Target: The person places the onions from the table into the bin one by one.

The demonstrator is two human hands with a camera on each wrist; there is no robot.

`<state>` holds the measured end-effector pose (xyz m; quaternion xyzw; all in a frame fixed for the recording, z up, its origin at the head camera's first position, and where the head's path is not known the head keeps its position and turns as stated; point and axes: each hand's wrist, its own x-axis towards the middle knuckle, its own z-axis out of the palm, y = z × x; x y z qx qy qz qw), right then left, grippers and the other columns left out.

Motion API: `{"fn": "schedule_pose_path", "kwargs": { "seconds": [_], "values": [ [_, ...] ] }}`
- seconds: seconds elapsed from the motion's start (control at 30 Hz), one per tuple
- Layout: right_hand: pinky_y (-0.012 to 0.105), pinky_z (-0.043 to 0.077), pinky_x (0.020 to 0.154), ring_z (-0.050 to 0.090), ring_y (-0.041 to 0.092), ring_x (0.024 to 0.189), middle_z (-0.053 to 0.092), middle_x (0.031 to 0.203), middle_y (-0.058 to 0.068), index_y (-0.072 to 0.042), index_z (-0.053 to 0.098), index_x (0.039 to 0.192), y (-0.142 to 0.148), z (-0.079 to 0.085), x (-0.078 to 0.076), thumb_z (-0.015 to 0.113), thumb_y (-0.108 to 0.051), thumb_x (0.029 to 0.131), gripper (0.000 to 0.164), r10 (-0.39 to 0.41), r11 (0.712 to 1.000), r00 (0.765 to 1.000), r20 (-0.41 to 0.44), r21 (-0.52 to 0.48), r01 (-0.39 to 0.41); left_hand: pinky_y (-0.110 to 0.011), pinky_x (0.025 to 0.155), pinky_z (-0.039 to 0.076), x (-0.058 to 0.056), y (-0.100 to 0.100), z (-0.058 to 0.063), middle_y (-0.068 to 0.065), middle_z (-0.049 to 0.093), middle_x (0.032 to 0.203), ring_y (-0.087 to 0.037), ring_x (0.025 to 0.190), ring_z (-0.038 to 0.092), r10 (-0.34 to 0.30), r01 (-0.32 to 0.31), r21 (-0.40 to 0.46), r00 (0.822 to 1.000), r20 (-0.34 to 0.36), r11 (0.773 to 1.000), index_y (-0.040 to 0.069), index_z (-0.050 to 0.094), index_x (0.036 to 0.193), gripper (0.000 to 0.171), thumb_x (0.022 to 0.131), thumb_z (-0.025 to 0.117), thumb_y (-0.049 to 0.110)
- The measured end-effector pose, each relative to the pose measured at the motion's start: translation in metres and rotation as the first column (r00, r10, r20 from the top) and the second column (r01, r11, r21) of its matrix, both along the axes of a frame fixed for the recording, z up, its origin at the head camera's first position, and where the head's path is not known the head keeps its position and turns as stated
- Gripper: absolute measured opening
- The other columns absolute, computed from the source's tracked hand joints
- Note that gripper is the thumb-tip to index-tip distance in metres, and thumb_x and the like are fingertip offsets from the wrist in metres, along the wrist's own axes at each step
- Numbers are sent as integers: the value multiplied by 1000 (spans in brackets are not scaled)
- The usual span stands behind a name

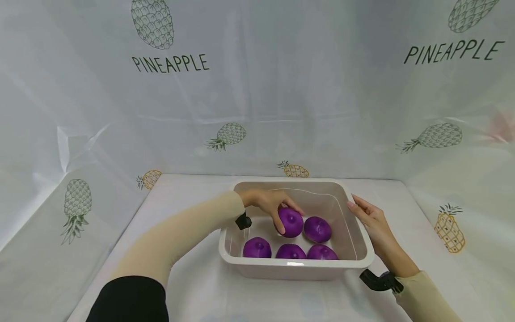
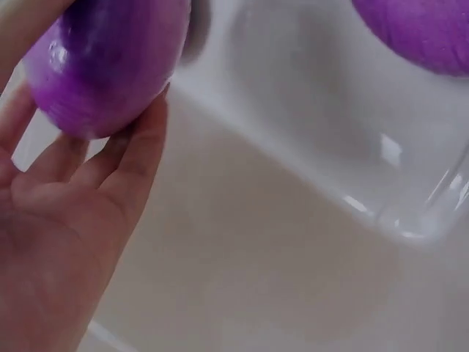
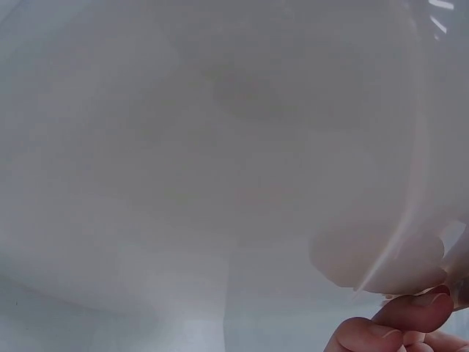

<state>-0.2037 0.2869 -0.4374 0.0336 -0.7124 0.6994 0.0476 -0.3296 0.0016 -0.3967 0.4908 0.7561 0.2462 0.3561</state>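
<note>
A pale plastic tub [image 1: 281, 273] stands on the white table. Inside it my left hand [image 1: 267, 201] grips a round, glossy purple thing [image 1: 291, 222] with a small nub, whose exact kind I cannot tell. Close up in the left wrist view, the fingers [image 2: 139, 150] wrap round this purple thing [image 2: 110, 66]. Another purple round [image 1: 318, 229] lies just right of it, and a row of three, including a middle one [image 1: 290, 252], sits along the near wall. My right hand [image 1: 372, 219] holds the tub's right rim, thumb over the edge; its fingertips [image 3: 418, 312] show in the right wrist view.
A white sheet [image 1: 281, 98] printed with pineapples hangs behind and at both sides. White table surface [image 1: 193, 277] extends left of and in front of the tub. A black wrist mount [image 1: 380, 281] hangs by the tub's near right corner.
</note>
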Motion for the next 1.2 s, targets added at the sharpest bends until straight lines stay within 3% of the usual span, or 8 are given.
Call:
{"fn": "schedule_pose_path", "kwargs": {
  "seconds": [0.33,0.53,0.73,0.83,1.0,1.2],
  "values": [
    [23,57,76,66,3,98,67,111,-18,13,28,150,-1,3,-1,55,-21,104,63,-1,1000,1000,7,24,1,-25,110,33,-1,11,-21,0,60,138,-6,128,47,-27,25,-56,999,-38,998,8,59,139,75,71,91,5],
    [23,57,76,67,3,98,67,110,-17,13,27,150,-1,4,-1,55,-20,104,63,-4,1000,1000,9,16,4,-19,107,34,-4,14,-28,2,61,137,-2,122,49,-48,37,-127,995,-82,991,8,60,138,74,71,91,4],
    [23,57,77,66,3,99,68,112,-16,14,27,150,-2,3,-1,55,-19,104,63,0,1000,1000,7,-6,0,-21,108,34,-4,15,-38,-5,59,139,-11,126,51,-9,3,-148,999,-37,989,6,60,138,75,69,90,-1],
    [23,57,78,66,3,100,67,113,-16,13,27,150,-2,2,0,55,-19,104,62,1,1000,1000,6,-8,-1,-23,109,34,-3,15,-40,-6,58,140,-15,129,49,13,-17,-163,1000,-20,986,8,60,139,75,70,89,-1],
    [22,57,77,66,2,100,66,113,-18,12,27,151,-2,1,1,55,-20,104,62,-4,1000,1000,10,15,4,-26,111,34,-1,14,-39,-2,55,144,-13,131,48,4,-17,-200,998,-61,980,14,58,141,77,72,90,5],
    [23,57,76,67,5,98,68,112,-16,13,28,150,0,1,0,55,-19,104,62,-6,1000,1000,15,15,6,-26,109,36,-4,16,-36,-6,56,142,-21,130,50,-12,-10,-233,996,-92,972,16,58,142,79,70,91,4]
  ]
}}
